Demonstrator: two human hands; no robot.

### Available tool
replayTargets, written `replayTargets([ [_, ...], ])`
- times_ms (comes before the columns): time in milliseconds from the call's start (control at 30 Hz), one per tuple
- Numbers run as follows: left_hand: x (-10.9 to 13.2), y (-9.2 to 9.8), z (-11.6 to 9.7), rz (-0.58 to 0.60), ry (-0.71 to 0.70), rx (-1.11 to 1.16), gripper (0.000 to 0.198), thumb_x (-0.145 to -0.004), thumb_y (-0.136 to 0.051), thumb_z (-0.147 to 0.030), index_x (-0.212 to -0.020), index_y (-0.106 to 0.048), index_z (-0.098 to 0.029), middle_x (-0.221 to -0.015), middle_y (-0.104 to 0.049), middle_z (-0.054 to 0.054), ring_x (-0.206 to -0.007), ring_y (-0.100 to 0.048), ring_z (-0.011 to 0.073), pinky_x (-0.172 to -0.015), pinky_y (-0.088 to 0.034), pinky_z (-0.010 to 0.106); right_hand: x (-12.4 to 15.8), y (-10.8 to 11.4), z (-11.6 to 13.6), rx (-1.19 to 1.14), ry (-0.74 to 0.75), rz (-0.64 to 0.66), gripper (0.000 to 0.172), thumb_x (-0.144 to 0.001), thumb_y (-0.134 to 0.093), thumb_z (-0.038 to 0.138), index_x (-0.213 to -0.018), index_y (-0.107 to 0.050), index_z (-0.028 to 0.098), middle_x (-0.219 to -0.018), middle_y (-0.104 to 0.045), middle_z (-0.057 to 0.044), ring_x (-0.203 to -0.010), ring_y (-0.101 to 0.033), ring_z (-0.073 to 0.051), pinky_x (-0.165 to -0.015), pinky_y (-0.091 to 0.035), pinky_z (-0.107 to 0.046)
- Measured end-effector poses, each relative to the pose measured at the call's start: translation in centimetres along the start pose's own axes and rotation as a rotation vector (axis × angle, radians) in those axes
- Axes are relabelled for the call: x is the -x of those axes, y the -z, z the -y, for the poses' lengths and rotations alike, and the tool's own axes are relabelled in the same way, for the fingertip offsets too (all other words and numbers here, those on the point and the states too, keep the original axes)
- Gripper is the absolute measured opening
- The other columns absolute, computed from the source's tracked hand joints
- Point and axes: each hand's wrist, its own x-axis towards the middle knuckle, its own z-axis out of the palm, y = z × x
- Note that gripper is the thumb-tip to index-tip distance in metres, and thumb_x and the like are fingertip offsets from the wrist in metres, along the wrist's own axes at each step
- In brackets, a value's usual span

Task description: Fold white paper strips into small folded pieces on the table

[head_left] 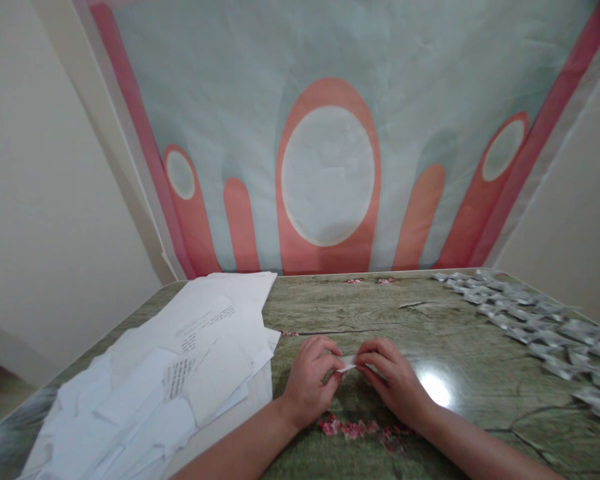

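Observation:
Close to the middle of the table, a small folded piece of white paper (349, 364) is pinched between my two hands. My left hand (314, 375) grips its left end with thumb and fingers. At the other end, my right hand (391, 379) has its fingertips closed on the paper, with the thumb partly hidden. Only a short strip of the paper shows between the fingers. Left of my left hand lies a loose pile of white paper sheets and scraps (180, 373), some with printed text.
Several small folded paper pieces (517, 312) lie in rows along the table's right side. The wood-patterned table (340, 307) has printed pink flowers and a bright light reflection. Behind it hangs a grey-green and red backdrop (330, 40), with pale walls either side.

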Motion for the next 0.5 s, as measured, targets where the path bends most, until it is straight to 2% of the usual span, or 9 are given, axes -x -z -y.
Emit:
replayTargets([
  [100, -0.04, -0.08, -0.04, -0.002, 0.015, 0.013, 0.01, -0.078, -0.057, -0.012, -0.082, -0.062, -0.02, -0.093, -0.058, 0.005, -0.092, -0.052, 0.0203, -0.084, -0.04, 0.036, -0.01, -0.01, 0.09, -0.003, -0.003, 0.014, 0.013, -0.089, -0.046, 0.017, -0.09, -0.058, 0.021, -0.089, -0.057, -0.007, -0.083, -0.054, -0.02, -0.072, -0.046, -0.036],
  [233, -0.21, -0.11, -0.2, -0.024, 0.101, 0.059, 0.006, -0.083, -0.056, -0.019, -0.086, -0.061, -0.02, -0.093, -0.056, 0.005, -0.092, -0.052, 0.0195, -0.083, -0.041, 0.034, -0.1, 0.08, 0.09, -0.067, -0.065, 0.022, 0.012, -0.089, -0.045, 0.016, -0.089, -0.055, 0.021, -0.09, -0.055, -0.007, -0.086, -0.052, -0.02, -0.074, -0.046, -0.036],
  [367, -0.32, -0.05, -0.21, -0.122, 0.164, 0.101, 0.012, -0.082, -0.056, -0.017, -0.094, -0.055, -0.019, -0.098, -0.053, 0.006, -0.096, -0.051, 0.0194, -0.085, -0.041, 0.033, -0.28, 0.26, -0.08, -0.161, -0.14, 0.003, 0.009, -0.088, -0.046, 0.018, -0.085, -0.054, 0.021, -0.089, -0.053, -0.006, -0.086, -0.052, -0.02, -0.074, -0.046, -0.034],
  [500, -0.24, -0.02, 0.0, -0.195, 0.191, 0.069, 0.004, -0.083, -0.055, -0.016, -0.086, -0.053, -0.019, -0.103, -0.05, 0.006, -0.1, -0.049, 0.02, -0.087, -0.04, 0.034, -0.4, 0.43, -0.29, -0.248, -0.219, -0.003, 0.011, -0.088, -0.047, 0.023, -0.081, -0.055, 0.02, -0.087, -0.053, -0.006, -0.081, -0.053, -0.019, -0.071, -0.046, -0.032],
])
